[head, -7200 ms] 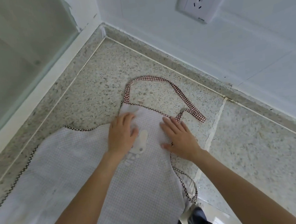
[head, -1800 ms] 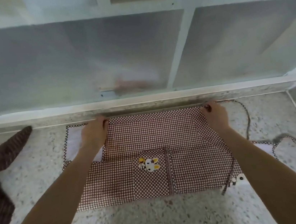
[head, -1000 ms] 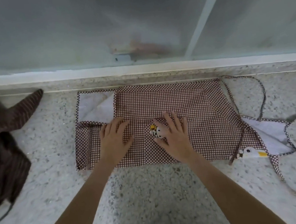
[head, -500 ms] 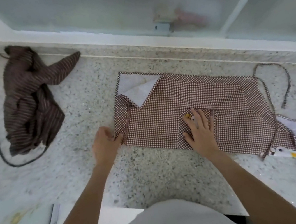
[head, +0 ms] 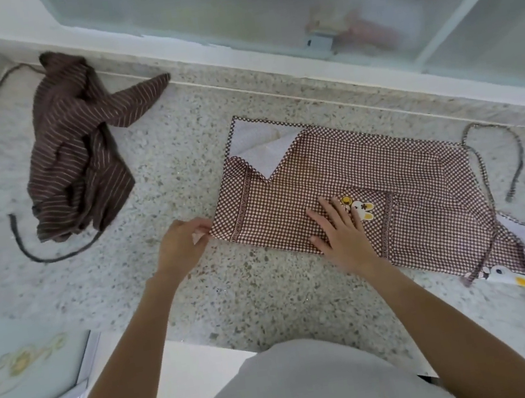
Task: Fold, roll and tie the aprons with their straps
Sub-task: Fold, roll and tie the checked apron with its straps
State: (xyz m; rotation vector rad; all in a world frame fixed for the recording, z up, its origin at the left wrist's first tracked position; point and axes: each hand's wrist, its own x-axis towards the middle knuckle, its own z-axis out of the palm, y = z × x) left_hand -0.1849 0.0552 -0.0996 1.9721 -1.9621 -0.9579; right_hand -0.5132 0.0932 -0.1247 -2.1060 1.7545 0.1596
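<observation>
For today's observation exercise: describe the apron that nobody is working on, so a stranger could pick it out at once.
Start at the speckled stone counter below the frosted window and look to its far left end. There lies the brown striped apron, crumpled, its dark strap trailing loose. Unlike the checked apron, folded flat under both hands, it is striped, bunched and untouched.

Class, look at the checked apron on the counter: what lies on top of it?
On the checked apron, the right hand lies flat beside a rabbit patch. The left hand pinches its near corner. Cloth beneath the palm is hidden.
</observation>
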